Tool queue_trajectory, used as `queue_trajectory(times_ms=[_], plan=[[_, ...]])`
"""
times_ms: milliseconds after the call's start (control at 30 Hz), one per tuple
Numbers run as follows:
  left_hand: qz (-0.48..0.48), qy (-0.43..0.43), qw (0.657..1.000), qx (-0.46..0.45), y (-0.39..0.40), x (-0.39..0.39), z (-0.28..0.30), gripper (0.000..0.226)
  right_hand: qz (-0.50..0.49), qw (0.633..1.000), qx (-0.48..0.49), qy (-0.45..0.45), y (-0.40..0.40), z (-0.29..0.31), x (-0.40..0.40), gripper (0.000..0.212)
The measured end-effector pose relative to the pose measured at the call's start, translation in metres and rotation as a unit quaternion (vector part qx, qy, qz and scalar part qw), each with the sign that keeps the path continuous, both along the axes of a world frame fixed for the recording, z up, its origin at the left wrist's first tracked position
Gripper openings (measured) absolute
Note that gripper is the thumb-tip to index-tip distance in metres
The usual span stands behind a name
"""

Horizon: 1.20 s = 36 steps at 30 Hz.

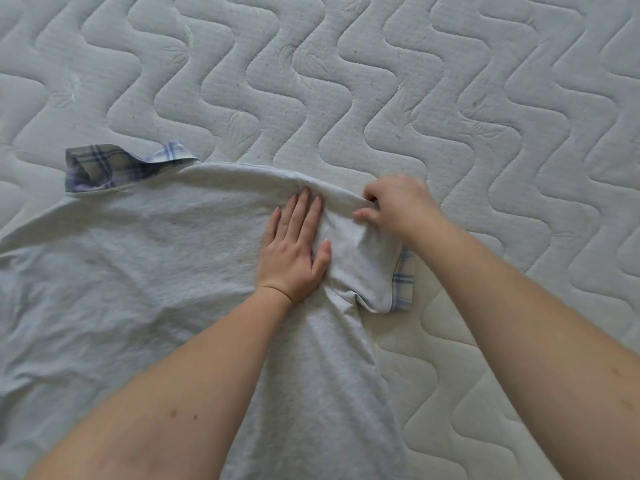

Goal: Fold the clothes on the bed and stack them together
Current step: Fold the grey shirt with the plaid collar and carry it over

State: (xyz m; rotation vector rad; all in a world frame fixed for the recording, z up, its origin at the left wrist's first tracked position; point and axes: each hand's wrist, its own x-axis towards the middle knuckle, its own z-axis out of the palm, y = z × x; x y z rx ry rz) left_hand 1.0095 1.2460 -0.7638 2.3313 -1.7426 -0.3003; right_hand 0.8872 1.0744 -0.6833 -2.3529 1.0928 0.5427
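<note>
Left hand (pixel 294 251) flattens grey shirt (pixel 138 271); right hand (pixel 391 202) pinches its sleeve (pixel 363 268), cuff pointing nearward.

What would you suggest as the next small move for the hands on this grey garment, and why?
Probably draw the sleeve inward across the grey garment: the left hand lies flat, pinning the cloth beside it, while the right hand pinches the folded edge, and the plaid cuff overhangs the mattress.

A shirt (pixel 138 271) lies spread on the mattress (pixel 450 81), filling the near left. Its collar (pixel 104 164) sits at the far left edge. The left hand (pixel 294 251) rests flat on the shirt; just right of it the right hand (pixel 391 206) pinches the folded sleeve (pixel 363 268) (cuff (pixel 403 285) nearest the viewer).
</note>
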Motion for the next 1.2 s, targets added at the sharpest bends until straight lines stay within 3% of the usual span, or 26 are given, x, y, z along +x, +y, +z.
queue_trajectory(times_ms=[67,167,267,333,467,567,700,867,967,1067,1200], plan=[[0.002,0.007,1.000,-0.011,0.001,0.001,0.001,0.070,-0.001,1.000,0.012,0.018,-0.013,0.004,-0.003,0.035],[0.003,0.017,0.999,-0.031,0.001,0.000,0.002,0.071,-0.116,0.990,0.066,-0.041,-0.023,0.012,-0.017,0.054],[0.000,0.028,0.999,-0.041,0.001,0.000,0.003,0.072,-0.208,0.978,0.021,0.002,-0.024,0.010,-0.032,0.066],[-0.002,0.030,0.999,-0.036,0.001,-0.001,0.004,0.072,-0.201,0.978,-0.040,0.038,-0.021,0.006,-0.043,0.063],[-0.008,0.021,0.999,-0.031,0.000,-0.001,0.004,0.073,-0.150,0.984,-0.060,-0.071,-0.005,0.000,-0.046,0.043],[-0.006,0.017,0.999,-0.033,0.000,-0.001,0.003,0.073,-0.053,0.994,-0.059,-0.072,-0.001,-0.006,-0.035,0.045],[-0.005,0.011,0.999,-0.035,0.000,-0.001,0.001,0.073,-0.130,0.984,-0.083,-0.086,-0.019,-0.010,-0.029,0.021],[-0.020,-0.012,1.000,0.003,0.000,0.000,0.001,0.083,-0.125,0.972,-0.182,-0.079,-0.017,-0.013,-0.027,0.021],[-0.017,-0.019,1.000,0.013,0.001,-0.001,0.000,0.083,-0.158,0.950,-0.242,-0.118,0.014,-0.010,-0.037,0.029],[-0.017,-0.030,0.999,0.024,-0.001,-0.001,-0.001,0.080,-0.140,0.932,-0.270,-0.196,0.064,-0.002,-0.046,0.023],[-0.014,-0.037,0.999,0.031,-0.001,-0.002,-0.002,0.074,-0.049,0.947,-0.225,-0.226,0.140,-0.006,-0.051,0.018]])
